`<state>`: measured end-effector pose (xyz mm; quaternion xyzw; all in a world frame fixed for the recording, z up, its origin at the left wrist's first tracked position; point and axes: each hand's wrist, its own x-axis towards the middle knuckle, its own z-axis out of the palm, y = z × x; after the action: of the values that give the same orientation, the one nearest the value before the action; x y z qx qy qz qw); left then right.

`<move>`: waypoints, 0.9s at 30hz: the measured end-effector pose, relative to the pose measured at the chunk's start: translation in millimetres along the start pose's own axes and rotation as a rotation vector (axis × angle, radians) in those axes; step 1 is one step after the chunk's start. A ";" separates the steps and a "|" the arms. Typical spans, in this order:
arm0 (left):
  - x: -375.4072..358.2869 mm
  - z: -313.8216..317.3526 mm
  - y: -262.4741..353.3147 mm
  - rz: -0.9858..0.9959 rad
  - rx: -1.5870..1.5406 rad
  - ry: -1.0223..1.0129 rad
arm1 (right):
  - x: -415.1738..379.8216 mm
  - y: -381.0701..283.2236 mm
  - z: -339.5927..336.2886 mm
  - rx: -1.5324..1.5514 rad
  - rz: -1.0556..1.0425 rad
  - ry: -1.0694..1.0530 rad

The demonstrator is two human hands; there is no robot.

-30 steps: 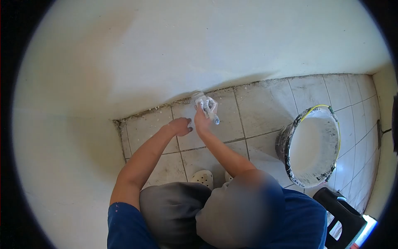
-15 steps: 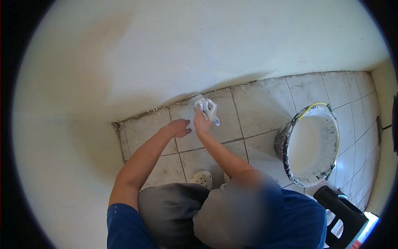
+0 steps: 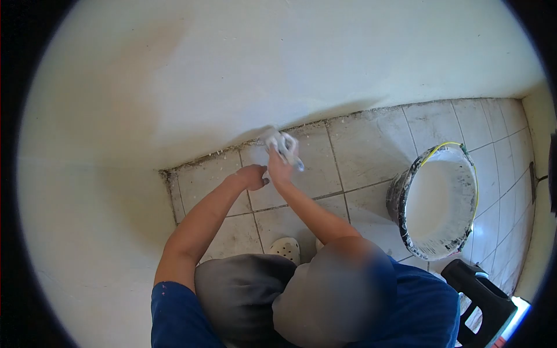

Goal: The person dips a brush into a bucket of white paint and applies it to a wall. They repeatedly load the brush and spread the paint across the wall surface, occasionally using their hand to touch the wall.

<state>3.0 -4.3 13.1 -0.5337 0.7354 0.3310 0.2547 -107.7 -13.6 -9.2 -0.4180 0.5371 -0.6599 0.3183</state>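
Observation:
At the foot of the white wall, my right hand is closed around a crumpled white rag, which is blurred by motion. The rag's far end is at the seam where the wall meets the tiled floor. Just to the left, my left hand hangs above the tiles with its fingers bent and slightly apart, holding nothing that I can see. Its fingertips look dark.
A black bucket with a yellow handle, coated inside with white paint, stands to the right. Beyond it is a black plastic stool. My light clog is on the tiles below. White specks and grime line the wall's base.
My right hand has shifted the rag slightly left along the base of the wall. My left hand's fingers have bent downward a little. The view has moved slightly.

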 end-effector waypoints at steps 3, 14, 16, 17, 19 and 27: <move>18.8 20.7 -15.6 0.142 -0.053 0.012 | 20.9 -40.8 22.1 0.286 0.170 -0.091; 5.2 6.9 -14.3 0.089 -0.050 0.025 | 25.9 1.8 -59.3 0.135 0.367 0.169; 1.3 4.1 -8.2 0.118 -0.064 0.039 | 50.6 1.9 -50.7 0.071 0.284 0.218; -0.4 1.4 -4.0 0.134 -0.070 0.049 | 65.0 -1.7 -43.3 -0.001 0.201 0.234; -1.5 -0.3 1.9 0.121 -0.055 0.145 | 83.2 -34.4 -41.7 0.008 0.156 0.241; 3.0 1.5 -3.7 0.103 -0.060 0.089 | 71.2 -66.5 -77.0 0.271 0.422 0.224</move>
<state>5.7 -5.7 9.1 -0.5169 0.7621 0.3414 0.1881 -206.5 -26.8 64.9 -0.1747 0.5509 -0.6869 0.4405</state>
